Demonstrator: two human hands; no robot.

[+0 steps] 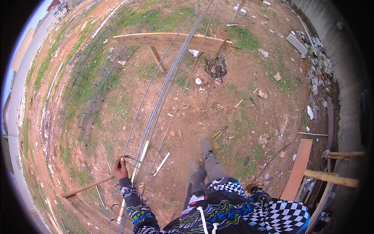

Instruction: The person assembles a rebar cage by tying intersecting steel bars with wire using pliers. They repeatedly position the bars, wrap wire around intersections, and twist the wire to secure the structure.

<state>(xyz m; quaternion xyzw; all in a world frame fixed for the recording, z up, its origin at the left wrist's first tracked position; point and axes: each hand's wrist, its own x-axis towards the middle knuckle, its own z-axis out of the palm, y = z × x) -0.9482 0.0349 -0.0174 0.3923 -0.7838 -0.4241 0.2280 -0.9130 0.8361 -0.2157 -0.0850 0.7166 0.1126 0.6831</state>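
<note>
My left hand is closed at the left side of a run of long steel rebars. Its fingers grip a thin bent rebar stirrup that crosses the bars. A pale strip lies lengthwise among the bars, close to this hand. Low beside my body on the right hangs my right hand; its fingers are too small and partly hidden to read. On the ground ahead of my feet lies a yellow-handled tool.
A wooden plank trestle carries the bars' far end, with a dark coil beside it. Rebar cages lie on grass to the left. A board, a bamboo pole and rubble line the right, near a concrete wall.
</note>
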